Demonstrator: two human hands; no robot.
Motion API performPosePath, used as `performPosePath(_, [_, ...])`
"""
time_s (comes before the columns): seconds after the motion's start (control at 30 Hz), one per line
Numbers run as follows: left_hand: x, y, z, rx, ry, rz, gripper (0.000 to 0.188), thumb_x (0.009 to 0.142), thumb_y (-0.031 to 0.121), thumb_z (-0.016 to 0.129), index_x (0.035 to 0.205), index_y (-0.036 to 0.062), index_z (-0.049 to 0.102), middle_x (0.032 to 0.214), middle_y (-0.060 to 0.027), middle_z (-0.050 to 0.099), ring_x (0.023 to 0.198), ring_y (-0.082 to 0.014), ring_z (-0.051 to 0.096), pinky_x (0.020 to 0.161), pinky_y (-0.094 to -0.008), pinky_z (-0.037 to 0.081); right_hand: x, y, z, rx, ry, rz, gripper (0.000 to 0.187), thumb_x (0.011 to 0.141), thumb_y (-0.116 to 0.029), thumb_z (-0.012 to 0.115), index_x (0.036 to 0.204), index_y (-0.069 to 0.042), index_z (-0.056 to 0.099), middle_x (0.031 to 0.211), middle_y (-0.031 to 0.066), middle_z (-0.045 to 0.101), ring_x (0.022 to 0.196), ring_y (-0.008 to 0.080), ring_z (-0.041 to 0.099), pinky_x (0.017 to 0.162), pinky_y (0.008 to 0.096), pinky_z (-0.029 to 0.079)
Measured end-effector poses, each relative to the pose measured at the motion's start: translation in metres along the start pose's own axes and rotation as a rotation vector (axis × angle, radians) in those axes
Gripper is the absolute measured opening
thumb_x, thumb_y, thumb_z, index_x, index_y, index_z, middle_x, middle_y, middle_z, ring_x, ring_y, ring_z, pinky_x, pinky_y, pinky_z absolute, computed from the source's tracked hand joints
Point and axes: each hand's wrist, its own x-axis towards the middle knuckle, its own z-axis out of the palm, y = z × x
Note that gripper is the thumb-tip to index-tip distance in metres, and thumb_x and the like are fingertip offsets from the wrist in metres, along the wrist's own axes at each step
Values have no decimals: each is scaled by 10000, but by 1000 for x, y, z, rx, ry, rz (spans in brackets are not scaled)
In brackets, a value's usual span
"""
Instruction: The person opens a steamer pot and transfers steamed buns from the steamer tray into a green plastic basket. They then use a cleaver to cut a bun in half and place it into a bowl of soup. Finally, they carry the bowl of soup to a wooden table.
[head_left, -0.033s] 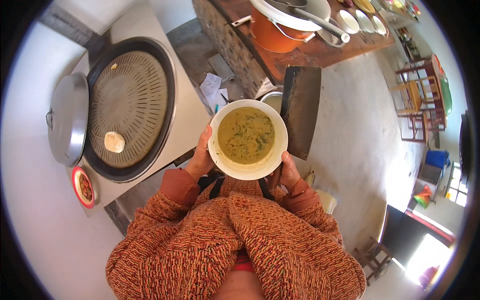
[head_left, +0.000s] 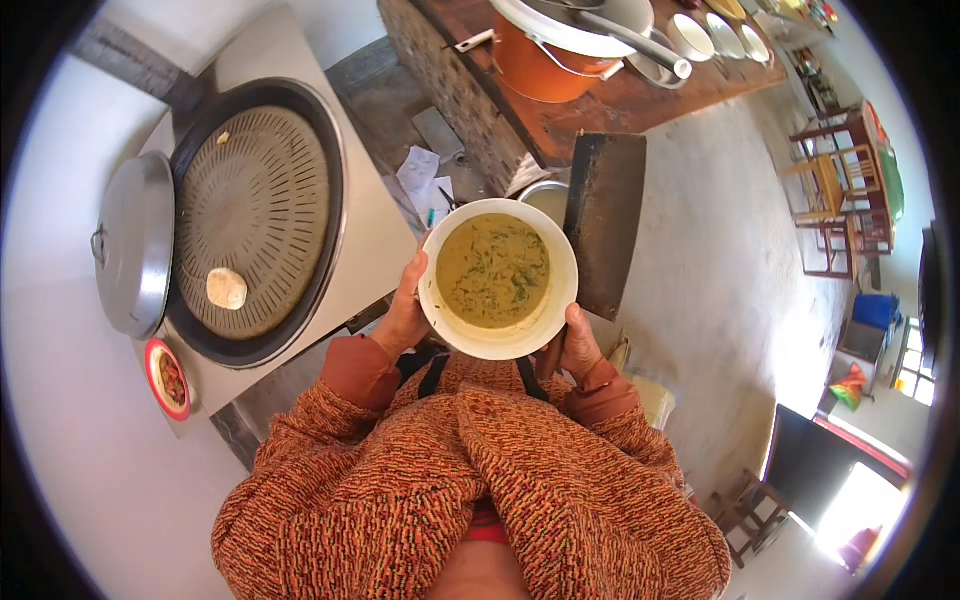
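A white bowl [head_left: 568,290] of yellowish-green soup [head_left: 492,270] with dark leafy bits is held level in front of my body. My left hand [head_left: 403,312] grips its left side, thumb up against the wall. On the opposite side my right hand [head_left: 578,345] presses with its thumb near the rim; its other fingers are mostly hidden beneath. Just beyond the bowl, partly covered by it, is a metal pot [head_left: 546,200] with pale liquid. A dark, flat, upright board [head_left: 606,225] stands to the right of that pot.
At left, a large black pan [head_left: 335,215] with a slotted rack [head_left: 260,200] carries a flat bread [head_left: 227,289]. Its metal lid [head_left: 138,250] leans beside a red-rimmed dish [head_left: 160,400]. An orange bucket [head_left: 540,70] and white bowls [head_left: 690,38] stand on the far wooden table [head_left: 590,130]. Chairs [head_left: 830,185] are farther right.
The pan, lid and far table have shifted slightly in the picture. Both hands still hold the bowl in almost the same place.
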Motion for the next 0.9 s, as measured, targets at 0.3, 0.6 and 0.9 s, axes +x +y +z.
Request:
performPosePath(0.3, [63,-50,62,-45,-27,-197,737,806,526,549,1334,35,398,1259,-163,512,1119,-261,527,958,-411,422,-29,-37,-60,25,156,-193,832,685,-688,642,1112,14,519,708,33,579,527,89,511,446,219,408])
performPosePath(0.6, [121,-77,149,-110,-56,-215,695,812,468,565,1342,60,375,1271,-151,490,1126,-248,514,960,-402,415,-44,-109,-134,77,100,-237,781,741,-626,631,1161,9,459,650,47,551,526,98,516,446,234,425])
performPosePath(0.9, [194,-84,211,-88,-124,-207,625,818,427,571,1291,46,420,1202,-149,527,1056,-243,548,913,-388,445,-23,-167,-182,74,280,-339,857,815,-702,435,1375,-58,346,1348,106,434,1227,257,412,1035,395,325])
